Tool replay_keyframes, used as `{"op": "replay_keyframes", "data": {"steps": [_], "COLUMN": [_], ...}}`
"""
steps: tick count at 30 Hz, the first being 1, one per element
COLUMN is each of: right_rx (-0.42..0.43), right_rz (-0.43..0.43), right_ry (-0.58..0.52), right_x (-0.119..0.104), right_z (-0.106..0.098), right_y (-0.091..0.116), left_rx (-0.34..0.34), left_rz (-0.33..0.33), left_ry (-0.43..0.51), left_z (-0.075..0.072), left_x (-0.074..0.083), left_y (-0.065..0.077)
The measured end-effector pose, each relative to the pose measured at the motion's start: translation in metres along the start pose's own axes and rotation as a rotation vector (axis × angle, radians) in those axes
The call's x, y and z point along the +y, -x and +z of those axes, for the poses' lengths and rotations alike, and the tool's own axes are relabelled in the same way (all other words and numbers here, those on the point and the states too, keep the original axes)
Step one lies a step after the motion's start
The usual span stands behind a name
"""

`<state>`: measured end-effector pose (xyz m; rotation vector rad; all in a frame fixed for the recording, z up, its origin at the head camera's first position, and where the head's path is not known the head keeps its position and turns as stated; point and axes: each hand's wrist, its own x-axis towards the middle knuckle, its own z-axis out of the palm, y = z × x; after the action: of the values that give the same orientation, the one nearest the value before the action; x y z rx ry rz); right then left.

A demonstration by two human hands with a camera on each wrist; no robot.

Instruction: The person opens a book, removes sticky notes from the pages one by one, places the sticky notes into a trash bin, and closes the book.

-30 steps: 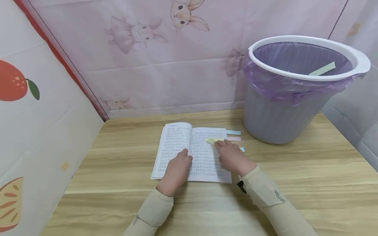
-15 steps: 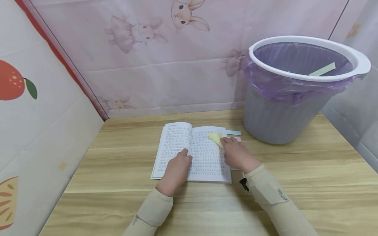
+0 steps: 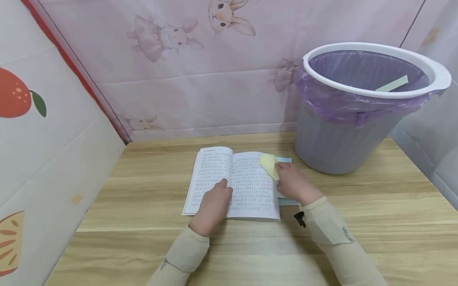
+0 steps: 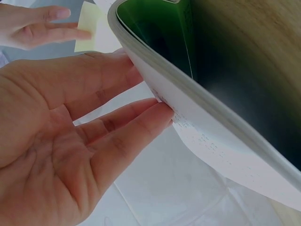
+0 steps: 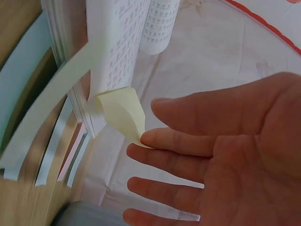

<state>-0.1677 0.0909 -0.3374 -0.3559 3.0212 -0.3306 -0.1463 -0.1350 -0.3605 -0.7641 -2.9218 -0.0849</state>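
Note:
An open book [image 3: 252, 200] lies on the table, its pages printed with small characters. My left hand [image 3: 216, 202] rests over its middle; in the left wrist view its fingertips press against the page. At the right page's upper outer edge is a yellow sticky note [image 3: 268, 165], bent up from the paper. My right hand [image 3: 296, 183] touches this note with its index fingertip, the thumb standing apart from it in the right wrist view. Several paper tabs stick out from the book's side, among them a pale green strip [image 5: 47, 103] and a pink tab [image 5: 70, 153].
A grey bin [image 3: 330, 137] with a purple liner and white rim stands at the table's back right. A pale green strip [image 3: 392, 84] shows inside it. Behind the wooden table [image 3: 150, 178] hangs a pink cloth [image 3: 229, 99] with rabbit prints.
My right hand has moved rightward and slightly down, drawing the yellow note from the middle of the right page to its outer edge and lifting it. My left hand has stayed in place.

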Motion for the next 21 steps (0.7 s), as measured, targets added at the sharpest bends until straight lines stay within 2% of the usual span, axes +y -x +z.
{"op": "replay_keyframes", "data": {"steps": [21], "right_rx": [0.000], "right_rz": [0.019], "right_ry": [-0.102], "right_x": [0.013], "right_z": [-0.013], "right_y": [0.006], "left_rx": [-0.012], "left_rz": [-0.012], "left_ry": [0.011], "left_z": [0.000], "left_x": [-0.003], "left_y": [0.000]}}
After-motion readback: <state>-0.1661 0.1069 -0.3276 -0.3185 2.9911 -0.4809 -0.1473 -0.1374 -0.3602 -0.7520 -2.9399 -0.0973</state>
